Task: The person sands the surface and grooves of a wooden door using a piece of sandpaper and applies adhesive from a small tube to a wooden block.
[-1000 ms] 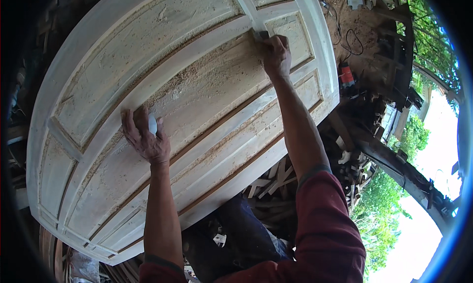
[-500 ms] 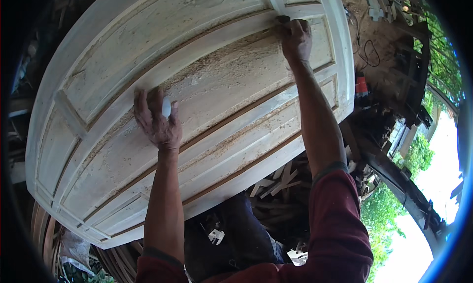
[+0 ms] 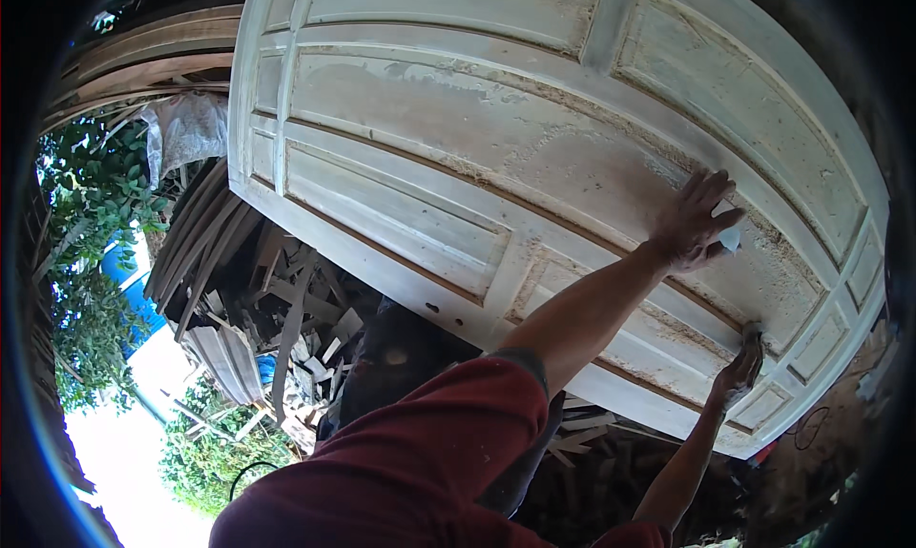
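A white panelled wooden door (image 3: 401,181) lies across the view, its recessed panels dusted with tan, scuffed patches. My left hand (image 3: 689,226) is over the long middle panel, fingers spread and palm towards the surface. One of its fingers carries a pale, whitish wrap (image 3: 730,231). Farther right, near the door's right end, my right hand (image 3: 740,369) is curled at the edge of the same panel. Its fingers look bent round a small object, mostly covered by the hand and too unclear to name.
Scrap wood offcuts (image 3: 320,357) are heaped below the door. Long curved boards (image 3: 196,248) are stacked at the left, near a crumpled plastic sheet (image 3: 186,133) and leafy plants (image 3: 95,195). A dark cable loop (image 3: 813,427) lies beyond the door's right corner.
The view has swung left, showing more of the door's left end. My right hand has come from the panel's upper edge down to its lower right. The left hand remains spread over the panel.
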### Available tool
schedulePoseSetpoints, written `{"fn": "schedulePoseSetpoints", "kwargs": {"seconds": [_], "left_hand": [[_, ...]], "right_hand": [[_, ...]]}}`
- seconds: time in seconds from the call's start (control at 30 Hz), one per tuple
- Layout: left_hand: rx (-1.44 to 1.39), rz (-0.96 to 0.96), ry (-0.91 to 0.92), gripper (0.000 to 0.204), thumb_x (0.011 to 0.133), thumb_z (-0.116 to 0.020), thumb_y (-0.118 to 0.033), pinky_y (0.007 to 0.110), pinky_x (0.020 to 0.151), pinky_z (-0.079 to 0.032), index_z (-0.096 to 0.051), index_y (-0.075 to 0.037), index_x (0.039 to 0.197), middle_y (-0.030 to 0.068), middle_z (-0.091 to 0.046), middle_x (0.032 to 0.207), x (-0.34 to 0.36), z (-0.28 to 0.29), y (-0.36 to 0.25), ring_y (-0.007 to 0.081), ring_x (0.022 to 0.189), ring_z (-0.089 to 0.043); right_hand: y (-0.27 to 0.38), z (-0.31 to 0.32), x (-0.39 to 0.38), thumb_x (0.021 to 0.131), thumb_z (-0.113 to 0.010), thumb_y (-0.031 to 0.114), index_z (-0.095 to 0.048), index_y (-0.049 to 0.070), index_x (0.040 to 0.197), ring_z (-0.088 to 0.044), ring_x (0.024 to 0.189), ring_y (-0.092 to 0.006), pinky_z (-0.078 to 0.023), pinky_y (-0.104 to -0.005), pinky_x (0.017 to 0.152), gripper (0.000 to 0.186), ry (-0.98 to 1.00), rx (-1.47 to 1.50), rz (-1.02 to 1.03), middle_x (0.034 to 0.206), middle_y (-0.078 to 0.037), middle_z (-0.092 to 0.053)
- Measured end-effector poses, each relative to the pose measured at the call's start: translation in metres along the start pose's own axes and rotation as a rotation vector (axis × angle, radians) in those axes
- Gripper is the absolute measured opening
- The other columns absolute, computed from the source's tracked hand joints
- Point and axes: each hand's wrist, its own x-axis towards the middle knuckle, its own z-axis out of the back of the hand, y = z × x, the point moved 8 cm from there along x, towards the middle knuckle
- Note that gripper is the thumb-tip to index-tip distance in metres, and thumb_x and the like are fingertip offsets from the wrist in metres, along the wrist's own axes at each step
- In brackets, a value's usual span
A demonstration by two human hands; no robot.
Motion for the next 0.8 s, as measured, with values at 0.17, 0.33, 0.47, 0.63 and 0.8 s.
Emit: {"fn": "schedulePoseSetpoints", "kwargs": {"seconds": [0.17,0.33,0.47,0.63,0.8], "left_hand": [[-0.037,0.056,-0.105,0.057,0.084,-0.082,-0.040,0.057,0.114,-0.042,-0.064,-0.014,0.132,0.0204,-0.050,0.142,-0.050,0.129,0.056,0.0420,0.138,-0.048],[0.354,0.347,-0.302,0.051,0.102,-0.062,-0.044,0.048,0.104,-0.049,-0.066,-0.003,0.130,0.0202,-0.050,0.146,-0.166,0.378,0.199,0.0373,0.130,-0.051],[0.603,0.511,-0.414,0.045,0.105,-0.057,-0.040,0.049,0.103,-0.049,-0.067,-0.002,0.127,0.0177,-0.055,0.141,-0.253,0.531,0.275,0.0359,0.128,-0.051],[0.699,0.632,-0.642,0.036,0.104,-0.060,-0.036,0.048,0.106,-0.045,-0.067,-0.004,0.119,0.0114,-0.067,0.130,-0.324,0.619,0.328,0.0338,0.131,-0.050],[0.687,0.835,-0.743,0.037,0.102,-0.063,-0.037,0.050,0.107,-0.043,-0.068,-0.007,0.123,0.0166,-0.061,0.132,-0.399,0.685,0.374,0.0372,0.125,-0.054]], "right_hand": [[0.140,-0.022,0.029,0.099,-0.058,-0.002,-0.066,0.001,0.125,-0.065,0.114,-0.0390,-0.051,-0.0480,0.099,0.028,0.101,0.125,0.138,0.123,-0.018,-0.070],[0.356,-0.067,0.061,0.082,-0.065,-0.007,-0.066,0.005,0.118,-0.064,0.110,-0.0377,-0.051,-0.0513,0.096,0.038,0.126,0.288,0.234,0.112,-0.014,-0.067],[0.572,-0.108,0.087,0.075,-0.063,-0.007,-0.058,0.005,0.097,-0.064,0.099,-0.0323,-0.053,-0.0471,0.091,0.026,0.093,0.470,0.409,0.107,-0.013,-0.067],[0.676,-0.138,0.113,0.074,-0.065,-0.009,-0.060,0.005,0.099,-0.065,0.104,-0.0313,-0.054,-0.0434,0.092,0.029,0.166,0.423,0.529,0.110,-0.013,-0.067],[0.604,-0.111,0.092,0.089,-0.061,-0.010,-0.067,0.002,0.108,-0.068,0.105,-0.0361,-0.056,-0.0480,0.091,0.023,0.205,0.360,0.535,0.112,-0.015,-0.071]]}}
